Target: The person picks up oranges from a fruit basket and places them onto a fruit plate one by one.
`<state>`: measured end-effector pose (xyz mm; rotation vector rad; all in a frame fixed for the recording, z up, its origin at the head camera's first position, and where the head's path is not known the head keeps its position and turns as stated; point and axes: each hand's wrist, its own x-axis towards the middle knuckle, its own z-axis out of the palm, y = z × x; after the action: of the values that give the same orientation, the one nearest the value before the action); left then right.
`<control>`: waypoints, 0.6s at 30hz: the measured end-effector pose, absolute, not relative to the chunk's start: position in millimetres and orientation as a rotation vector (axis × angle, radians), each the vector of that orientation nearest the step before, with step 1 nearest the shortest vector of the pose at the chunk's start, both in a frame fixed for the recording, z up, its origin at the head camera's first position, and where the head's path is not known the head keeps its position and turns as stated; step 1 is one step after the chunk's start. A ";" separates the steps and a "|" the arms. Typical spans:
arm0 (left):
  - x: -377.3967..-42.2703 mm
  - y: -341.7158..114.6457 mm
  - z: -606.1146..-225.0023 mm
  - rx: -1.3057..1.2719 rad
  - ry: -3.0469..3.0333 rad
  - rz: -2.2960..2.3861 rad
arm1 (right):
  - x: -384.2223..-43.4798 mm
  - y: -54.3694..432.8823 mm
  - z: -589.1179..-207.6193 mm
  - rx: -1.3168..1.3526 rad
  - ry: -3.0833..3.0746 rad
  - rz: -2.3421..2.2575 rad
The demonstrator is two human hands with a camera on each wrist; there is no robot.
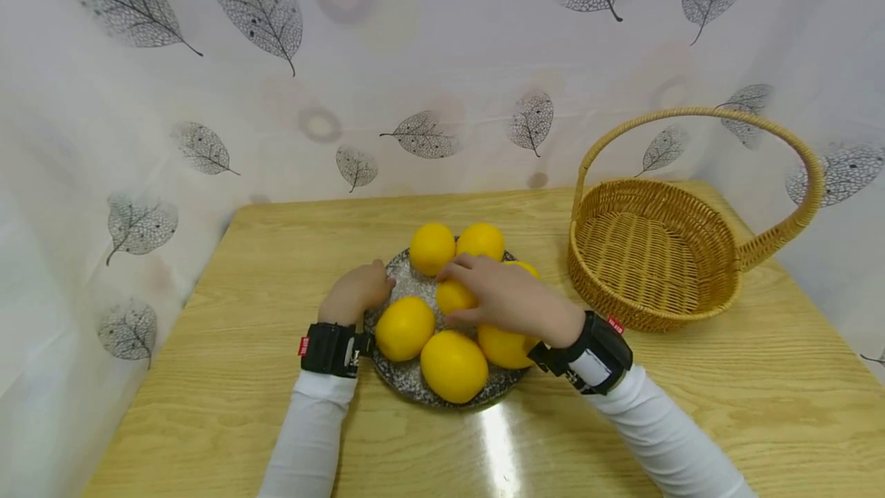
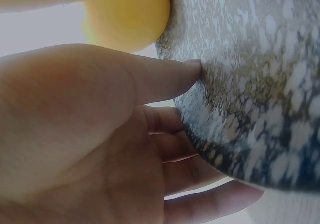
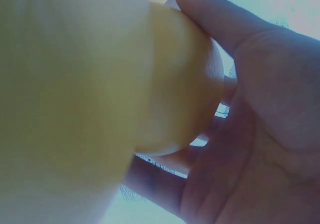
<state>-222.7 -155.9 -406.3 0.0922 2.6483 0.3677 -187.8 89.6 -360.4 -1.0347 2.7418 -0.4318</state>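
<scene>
A speckled grey-and-black plate [image 1: 413, 284] carries several smooth, rounded yellow fruits. My left hand [image 1: 354, 292] holds the plate's left rim; the left wrist view shows the thumb [image 2: 170, 76] on the upper face and the fingers under the edge. My right hand [image 1: 515, 294] reaches over the plate, thumb and fingers around the middle yellow fruit [image 1: 454, 297]. In the right wrist view that fruit [image 3: 185, 83] sits against the hand, partly hidden by a blurred, closer yellow fruit [image 3: 70, 93]. Around it lie a left fruit [image 1: 405, 327], a front fruit [image 1: 453, 367] and others.
To the right on the wooden table [image 1: 276, 267] stands a round wicker basket [image 1: 588, 275] with a tall arched handle [image 1: 698, 111] and nothing inside. A pale curtain [image 1: 449, 75] printed with leaves hangs behind the table and along its sides.
</scene>
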 end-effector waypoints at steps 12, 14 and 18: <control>-222.7 -155.1 -404.3 0.077 2.651 0.362 | -182.9 86.4 -358.8 -1.052 2.715 -0.425; -222.3 -154.9 -404.4 0.071 2.650 0.360 | -182.3 86.4 -359.1 -1.060 2.711 -0.425; -222.1 -154.7 -404.4 0.071 2.650 0.356 | -181.6 87.3 -360.4 -1.070 2.708 -0.431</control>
<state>-222.1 -154.7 -404.4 0.0710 2.6504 0.3562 -181.6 87.3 -360.4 -1.0702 2.7081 -0.4310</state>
